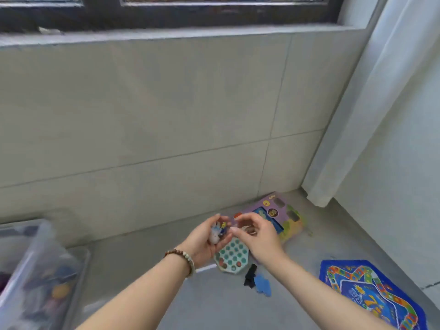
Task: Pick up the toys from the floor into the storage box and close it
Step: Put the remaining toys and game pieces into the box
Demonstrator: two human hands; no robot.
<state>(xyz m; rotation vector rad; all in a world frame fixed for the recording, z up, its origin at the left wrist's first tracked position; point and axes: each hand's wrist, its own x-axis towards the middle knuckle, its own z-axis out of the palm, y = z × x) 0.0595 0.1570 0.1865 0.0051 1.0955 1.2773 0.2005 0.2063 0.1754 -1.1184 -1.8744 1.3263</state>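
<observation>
My left hand (206, 239), palm up, cups a few small toy figures (217, 232), one pale and one blue and yellow. My right hand (256, 234) is beside it with curled fingers pinching a small brownish piece over the same spot. Below the hands on the floor lies a teal peg board (232, 257) with round holes. A purple and yellow puzzle board (283, 214) lies against the wall behind them. The clear plastic storage box (35, 270) stands open at the left, with blurred toys inside.
A small black piece (250, 277) and a blue piece (263, 284) lie on the grey floor near the peg board. A blue game mat (371, 294) lies at the right. A white curtain (357, 115) hangs in the corner; a tiled wall is ahead.
</observation>
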